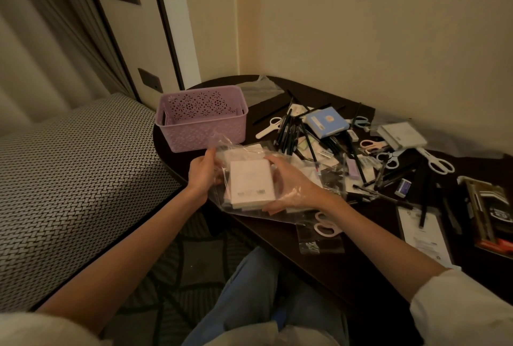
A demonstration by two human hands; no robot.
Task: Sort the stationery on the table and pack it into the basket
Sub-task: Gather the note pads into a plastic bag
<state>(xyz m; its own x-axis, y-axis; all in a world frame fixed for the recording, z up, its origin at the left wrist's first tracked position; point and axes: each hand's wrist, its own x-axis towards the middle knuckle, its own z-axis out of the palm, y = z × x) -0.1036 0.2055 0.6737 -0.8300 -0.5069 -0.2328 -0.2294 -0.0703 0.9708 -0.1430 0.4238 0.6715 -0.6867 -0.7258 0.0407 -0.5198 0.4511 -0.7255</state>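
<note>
Notepads (251, 183) stacked inside clear plastic bag (244, 207), pinched by left hand (204, 172), right hand (290, 184) clasping through film; lilac basket (201, 118) waiting at eleven o'clock.

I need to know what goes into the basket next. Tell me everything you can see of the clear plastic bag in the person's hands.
The clear plastic bag is thin, glossy and crinkled, held above the near edge of the dark table, just in front of the purple basket. Inside lie white flat pads or packs, stacked and facing the camera; their print is too small to read. The left hand grips its left side near the puckered top, and the right hand is seen through the plastic, holding the stack's right side.
</note>
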